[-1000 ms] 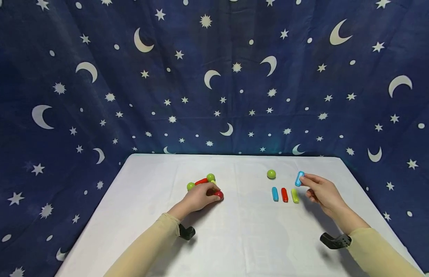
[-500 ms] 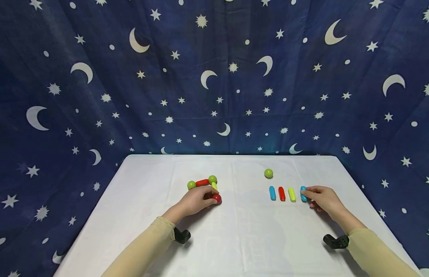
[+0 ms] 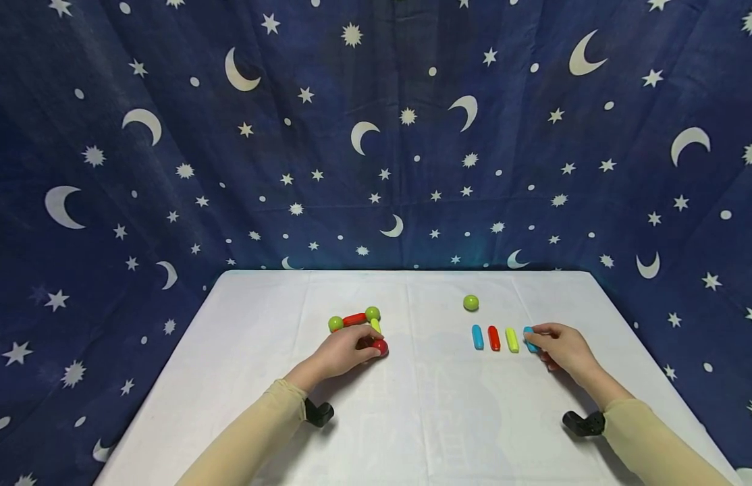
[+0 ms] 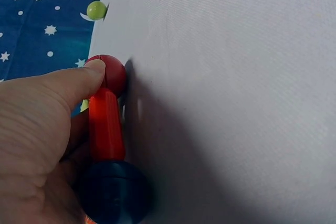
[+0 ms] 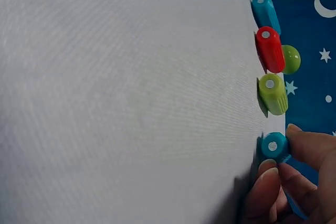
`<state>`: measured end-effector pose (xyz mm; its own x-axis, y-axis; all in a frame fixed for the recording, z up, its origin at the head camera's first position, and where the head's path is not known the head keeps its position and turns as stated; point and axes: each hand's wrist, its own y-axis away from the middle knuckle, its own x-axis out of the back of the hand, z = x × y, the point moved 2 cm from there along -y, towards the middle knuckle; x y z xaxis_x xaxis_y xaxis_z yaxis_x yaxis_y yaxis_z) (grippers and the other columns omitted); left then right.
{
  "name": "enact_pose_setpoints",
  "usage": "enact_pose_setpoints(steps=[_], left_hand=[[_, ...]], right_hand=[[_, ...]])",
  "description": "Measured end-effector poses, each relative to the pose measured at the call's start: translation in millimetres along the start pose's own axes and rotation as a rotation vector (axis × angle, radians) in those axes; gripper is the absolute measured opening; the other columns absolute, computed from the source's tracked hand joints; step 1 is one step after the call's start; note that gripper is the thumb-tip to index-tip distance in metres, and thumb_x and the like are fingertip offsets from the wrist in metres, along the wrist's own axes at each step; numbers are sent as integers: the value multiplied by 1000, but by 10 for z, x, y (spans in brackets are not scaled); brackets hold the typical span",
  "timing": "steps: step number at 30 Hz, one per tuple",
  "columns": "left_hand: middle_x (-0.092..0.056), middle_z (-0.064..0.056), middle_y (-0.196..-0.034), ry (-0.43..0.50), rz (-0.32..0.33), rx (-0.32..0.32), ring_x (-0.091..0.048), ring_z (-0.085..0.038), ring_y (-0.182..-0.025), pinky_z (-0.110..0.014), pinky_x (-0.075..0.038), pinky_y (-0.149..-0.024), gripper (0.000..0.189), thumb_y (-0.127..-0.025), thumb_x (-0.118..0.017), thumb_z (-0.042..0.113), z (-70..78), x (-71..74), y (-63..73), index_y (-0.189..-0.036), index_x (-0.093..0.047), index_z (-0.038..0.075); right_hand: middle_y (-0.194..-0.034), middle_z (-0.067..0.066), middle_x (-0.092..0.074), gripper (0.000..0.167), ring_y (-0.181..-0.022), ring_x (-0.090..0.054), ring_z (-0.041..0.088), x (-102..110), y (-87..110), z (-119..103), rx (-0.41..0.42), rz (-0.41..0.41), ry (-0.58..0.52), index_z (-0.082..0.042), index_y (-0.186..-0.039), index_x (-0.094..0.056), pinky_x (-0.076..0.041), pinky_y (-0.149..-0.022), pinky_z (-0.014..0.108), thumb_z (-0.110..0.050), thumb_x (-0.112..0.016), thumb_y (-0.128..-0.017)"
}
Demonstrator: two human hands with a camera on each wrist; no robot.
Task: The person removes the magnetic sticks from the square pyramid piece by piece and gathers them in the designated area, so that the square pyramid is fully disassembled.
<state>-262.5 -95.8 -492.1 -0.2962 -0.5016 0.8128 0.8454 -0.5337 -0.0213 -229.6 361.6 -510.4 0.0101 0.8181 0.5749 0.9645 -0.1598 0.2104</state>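
Observation:
My left hand [image 3: 339,352] holds a red ball [image 4: 116,76] with its thumb on it. That ball joins a red rod [image 4: 106,127] and a dark blue ball [image 4: 115,190], part of a frame of magnetic rods and balls. Behind the hand show two green balls [image 3: 372,313], a red rod [image 3: 354,320] and a yellow-green rod [image 3: 375,327]; the hand hides the rest. My right hand [image 3: 567,351] pinches a blue magnetic rod [image 5: 274,146] between thumb and fingers, low at the table. It stands at the right end of a row of loose rods.
Left of the right hand lie a yellow-green rod [image 3: 512,340], a red rod [image 3: 494,338] and another blue rod [image 3: 477,337], side by side. A loose green ball [image 3: 470,302] sits behind them. The white-covered table [image 3: 424,418] ends at a starry blue curtain [image 3: 327,223].
My right hand has brought the blue rod down to the table beside the yellow-green one, then tilted it slightly. My left hand has kept its hold as the frame shifted slightly towards me.

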Motion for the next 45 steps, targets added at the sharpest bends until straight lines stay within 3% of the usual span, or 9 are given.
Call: enact_pose_setpoints(steps=[11,28,34,37,41,45], left_hand=[[-66,15,-99,7,0,2,-61,-5,-90,-35,-50,-87,23,-96,-74,30,5,-18,18,-118,-70,23],[-67,12,-104,-4,-2,19,-60,-8,-91,-34,-49,-87,25,-97,-73,31,32,18,22,-121,-69,23],[-67,13,-101,-15,3,2,-61,-6,-89,-32,-50,-85,25,-97,-73,30,17,-12,14,-121,-70,23],[-67,13,-102,-27,14,-7,-60,-4,-89,-32,-50,-86,26,-97,-73,31,18,-25,13,-121,-70,24],[-69,11,-104,-65,51,-35,-61,-4,-92,-32,-51,-87,27,-96,-74,32,37,-50,21,-121,-70,23],[-70,8,-104,-127,117,-67,-64,-7,-93,-34,-51,-87,31,-94,-77,33,52,-108,18,-121,-69,18]], right_hand=[[-80,6,-58,57,-65,-56,19,-10,48,-4,-20,7,29,7,-137,-54,-51,-54,32,-36,-65,-101],[-77,6,-57,59,-64,-55,19,5,9,16,-12,17,29,8,-137,-53,-52,-53,32,-39,-62,-102],[-87,10,-59,60,-68,-54,19,57,40,22,-8,53,37,8,-139,-52,-50,-54,31,-40,-57,-104],[-96,12,-60,59,-71,-53,19,101,86,-53,23,124,54,6,-138,-54,-46,-54,31,-43,-54,-105],[-105,14,-61,56,-82,-55,22,95,165,-312,118,203,66,2,-135,-60,-45,-58,28,-45,-53,-105],[-106,15,-64,50,-86,-55,24,-32,258,-670,242,185,55,-3,-134,-63,-45,-60,27,-43,-56,-105]])
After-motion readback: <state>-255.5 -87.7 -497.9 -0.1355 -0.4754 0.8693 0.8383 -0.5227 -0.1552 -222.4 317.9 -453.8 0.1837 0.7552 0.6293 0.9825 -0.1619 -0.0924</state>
